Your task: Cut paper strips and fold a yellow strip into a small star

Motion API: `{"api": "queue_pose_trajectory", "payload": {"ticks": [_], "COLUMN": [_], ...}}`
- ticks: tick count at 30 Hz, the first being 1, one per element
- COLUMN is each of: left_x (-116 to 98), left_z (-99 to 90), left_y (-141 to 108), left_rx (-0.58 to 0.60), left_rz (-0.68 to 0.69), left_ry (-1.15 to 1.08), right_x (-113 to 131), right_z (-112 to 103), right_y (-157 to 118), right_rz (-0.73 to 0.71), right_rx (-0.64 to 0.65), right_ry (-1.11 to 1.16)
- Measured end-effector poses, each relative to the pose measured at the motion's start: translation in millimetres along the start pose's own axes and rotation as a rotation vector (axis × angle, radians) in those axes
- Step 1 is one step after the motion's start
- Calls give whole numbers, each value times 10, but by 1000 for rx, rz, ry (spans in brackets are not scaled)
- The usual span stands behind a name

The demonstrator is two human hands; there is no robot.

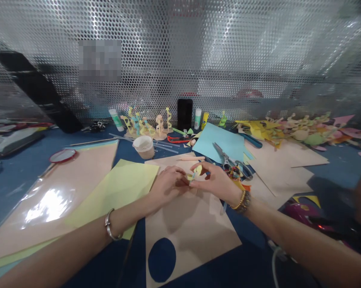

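1 small yellow paper piece (198, 169) over a holed peach sheet (195, 240)
The right hand (221, 182) pinches it; the left hand (168, 183) curls close, grip unclear. Scissors (225, 158) lie right of the peach sheet, a pale-yellow sheet (117, 188) left, a white cup (143, 148) behind.

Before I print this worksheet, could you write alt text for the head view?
The right hand pinches a small yellow paper piece, the left hand close beside it, over a peach sheet with a round hole. Scissors lie partly on a blue sheet; curled paper figures stand behind a white cup.
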State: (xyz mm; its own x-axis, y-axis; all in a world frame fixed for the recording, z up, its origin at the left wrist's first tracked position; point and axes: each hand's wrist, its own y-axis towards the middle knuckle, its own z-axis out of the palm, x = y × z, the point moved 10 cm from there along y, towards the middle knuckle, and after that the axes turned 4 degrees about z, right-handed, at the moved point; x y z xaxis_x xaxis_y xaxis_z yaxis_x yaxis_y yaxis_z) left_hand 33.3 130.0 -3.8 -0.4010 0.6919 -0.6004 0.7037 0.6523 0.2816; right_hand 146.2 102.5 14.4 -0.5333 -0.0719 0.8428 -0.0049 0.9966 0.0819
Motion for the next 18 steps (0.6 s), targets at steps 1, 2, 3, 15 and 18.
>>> {"api": "queue_pose_trajectory", "payload": {"ticks": [1,2,3,15,18], "left_x": [-12,-23,-31,-60,333], "left_z": [4,8,3,-2098,-2276], "left_y": [-8,-18,-25,878,1073], "left_rx": [-4,-12,-26,-543,-509], "left_rz": [2,2,-1,-138,-313], "left_ry": [6,11,17,261,267], "right_x": [14,30,47,181,57], "right_z": [-71,-149,-231,-474,-438], "right_y": [-47,-109,-187,-917,-893], "right_rz": [10,20,28,-111,-62], "right_rx": [-17,-35,-55,-158,-135], "right_ry": [-5,-8,-8,31,41]}}
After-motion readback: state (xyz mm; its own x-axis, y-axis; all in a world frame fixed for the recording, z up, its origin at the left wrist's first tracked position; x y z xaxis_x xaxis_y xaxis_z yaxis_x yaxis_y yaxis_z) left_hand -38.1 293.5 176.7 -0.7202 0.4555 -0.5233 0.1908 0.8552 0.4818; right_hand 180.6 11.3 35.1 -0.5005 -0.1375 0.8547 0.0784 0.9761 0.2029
